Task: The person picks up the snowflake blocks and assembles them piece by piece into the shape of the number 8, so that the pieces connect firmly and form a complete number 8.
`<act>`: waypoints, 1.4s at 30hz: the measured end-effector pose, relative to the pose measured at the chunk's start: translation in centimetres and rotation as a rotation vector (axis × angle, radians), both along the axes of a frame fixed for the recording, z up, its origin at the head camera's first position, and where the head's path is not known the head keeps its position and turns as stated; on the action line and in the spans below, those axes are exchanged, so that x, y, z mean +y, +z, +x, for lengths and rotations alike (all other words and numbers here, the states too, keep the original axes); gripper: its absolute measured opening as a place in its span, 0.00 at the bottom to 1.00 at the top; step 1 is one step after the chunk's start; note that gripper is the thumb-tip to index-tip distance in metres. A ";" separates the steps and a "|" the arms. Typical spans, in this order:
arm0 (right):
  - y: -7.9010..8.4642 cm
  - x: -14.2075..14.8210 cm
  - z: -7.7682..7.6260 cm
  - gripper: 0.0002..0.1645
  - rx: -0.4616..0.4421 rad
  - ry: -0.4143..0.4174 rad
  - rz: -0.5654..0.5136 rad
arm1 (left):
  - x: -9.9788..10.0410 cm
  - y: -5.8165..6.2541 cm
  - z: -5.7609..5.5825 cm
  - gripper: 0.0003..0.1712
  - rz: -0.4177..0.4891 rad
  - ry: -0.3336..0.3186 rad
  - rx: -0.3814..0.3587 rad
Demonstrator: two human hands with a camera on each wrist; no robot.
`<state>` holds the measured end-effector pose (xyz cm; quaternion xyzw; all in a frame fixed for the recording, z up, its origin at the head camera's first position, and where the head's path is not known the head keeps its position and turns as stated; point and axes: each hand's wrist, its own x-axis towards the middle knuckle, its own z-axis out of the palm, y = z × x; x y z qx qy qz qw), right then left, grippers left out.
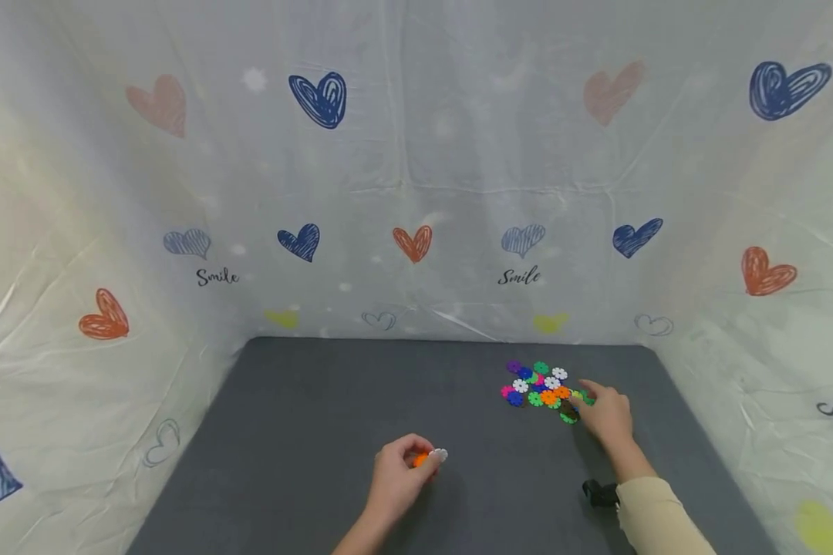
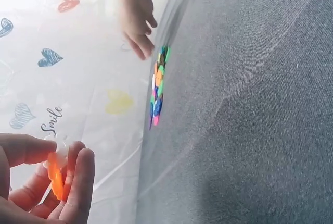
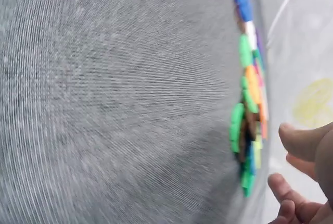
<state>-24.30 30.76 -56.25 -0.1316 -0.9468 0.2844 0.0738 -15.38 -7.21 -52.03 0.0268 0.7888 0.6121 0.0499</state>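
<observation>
Cream sleeve (image 1: 666,516) nearest, lower right corner of the head view. Largest: pale plastic sheet (image 1: 458,162), wrinkled, filling the upper frame and both sides, printed with hearts (image 1: 413,243) and "Smile" lettering (image 1: 217,277). Next, dark grey tabletop (image 1: 305,432), lower half, fine-textured in both wrist views. On it, right of centre, a loose pile of snowflake-shaped plastic discs (image 1: 550,397): blue, green, white, pink, orange, purple, some overlapping. Left hand (image 1: 397,472), lower centre, well apart from the pile: thumb and fingers brought together, clamped on two discs. Right hand (image 1: 607,416), at the pile's right edge: thumb and fingers apart; cannot tell whether a fingertip touches a piece. Black device (image 1: 600,493) beside the right cuff, lower right. Smallest: orange disc (image 1: 420,460) and white disc (image 1: 440,455), touching, both in the left-hand pinch; white one protrudes past the thumb.
</observation>
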 end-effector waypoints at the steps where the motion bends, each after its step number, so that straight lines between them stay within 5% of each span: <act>1: -0.4 0.1 -0.2 0.29 -0.022 0.009 0.012 | 0.0 0.0 0.0 0.11 -0.002 0.003 -0.002; 8: -2.0 -0.6 -0.7 0.25 -0.053 -0.026 0.004 | -0.1 -0.4 -0.1 0.07 0.001 0.051 0.020; 15: -1.4 -0.7 -0.7 0.21 -0.039 -0.024 -0.017 | -0.4 -0.5 -0.3 0.08 0.103 0.094 0.020; 31: -2.1 0.2 -0.4 0.25 -0.050 -0.060 0.008 | -0.6 -0.3 -0.2 0.10 0.055 0.085 0.034; 42: -1.5 0.4 -0.2 0.20 -0.057 -0.075 -0.154 | -0.7 -0.3 -0.3 0.09 0.039 0.091 0.016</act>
